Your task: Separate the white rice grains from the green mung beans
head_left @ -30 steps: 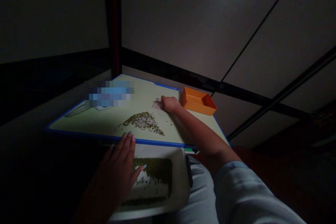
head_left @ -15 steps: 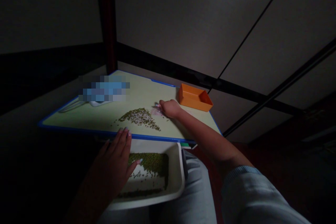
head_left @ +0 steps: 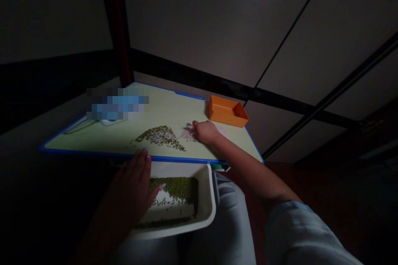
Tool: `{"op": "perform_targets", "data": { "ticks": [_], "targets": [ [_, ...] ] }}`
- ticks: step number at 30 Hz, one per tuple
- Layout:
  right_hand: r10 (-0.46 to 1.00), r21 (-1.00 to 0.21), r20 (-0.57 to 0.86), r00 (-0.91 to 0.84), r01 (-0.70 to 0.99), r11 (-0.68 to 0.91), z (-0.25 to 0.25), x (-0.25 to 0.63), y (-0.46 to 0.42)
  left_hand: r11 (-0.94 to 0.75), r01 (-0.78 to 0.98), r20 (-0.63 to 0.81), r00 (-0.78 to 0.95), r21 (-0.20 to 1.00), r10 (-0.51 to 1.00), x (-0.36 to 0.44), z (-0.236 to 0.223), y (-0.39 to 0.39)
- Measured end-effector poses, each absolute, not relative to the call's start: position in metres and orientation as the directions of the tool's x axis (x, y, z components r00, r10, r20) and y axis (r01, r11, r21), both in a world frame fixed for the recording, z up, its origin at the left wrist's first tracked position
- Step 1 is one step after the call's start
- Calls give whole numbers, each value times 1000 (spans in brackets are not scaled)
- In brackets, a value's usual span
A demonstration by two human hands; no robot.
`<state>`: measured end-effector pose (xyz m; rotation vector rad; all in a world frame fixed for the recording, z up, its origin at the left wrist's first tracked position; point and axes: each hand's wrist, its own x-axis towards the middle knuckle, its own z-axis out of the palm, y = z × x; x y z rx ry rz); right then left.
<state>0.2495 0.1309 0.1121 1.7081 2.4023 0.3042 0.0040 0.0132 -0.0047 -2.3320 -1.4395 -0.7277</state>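
My left hand (head_left: 133,186) lies with fingers stretched out, its tips at the table's blue front edge and its thumb over a white tub (head_left: 207,198). Small green beans (head_left: 183,188), like mung beans, cover part of the tub's bottom. On the pale table a loose pile of beans (head_left: 160,134) is mixed with a printed whitish patch. Just right of that pile, my right hand (head_left: 205,131) is closed low over the tabletop, above a faint pinkish print (head_left: 188,133). Whatever its fingers hold is hidden. A few beans lie beside it.
An orange open box (head_left: 228,112) stands at the table's back right corner, behind my right hand. A blurred-out bluish object (head_left: 118,105) with a cable (head_left: 79,126) lies at the left. Walls rise behind the table (head_left: 168,101). The tub rests at my lap.
My right hand has shifted slightly right over the table, away from the bean pile. My left hand stays at the table edge. The whole view has moved a little.
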Motion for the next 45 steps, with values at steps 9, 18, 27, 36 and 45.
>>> {"op": "perform_targets", "data": {
  "ticks": [9, 18, 27, 36, 45],
  "targets": [
    [941, 242, 18, -338, 915, 324, 109, 263, 117, -437, 899, 556, 386, -45, 736, 4, -10, 14],
    [906, 139, 98, -411, 908, 396, 106, 271, 112, -425, 901, 567, 397, -90, 721, 4, -9, 12],
    [870, 22, 151, -469, 882, 471, 98, 278, 107, -385, 915, 544, 384, -117, 746, 8, -8, 13],
    [883, -48, 153, -443, 890, 454, 98, 283, 102, -390, 911, 491, 404, -136, 772, 9, -2, 9],
    [885, -113, 155, -439, 882, 458, 95, 286, 91, -387, 918, 423, 387, -90, 819, 15, 9, 4]
  ]
}}
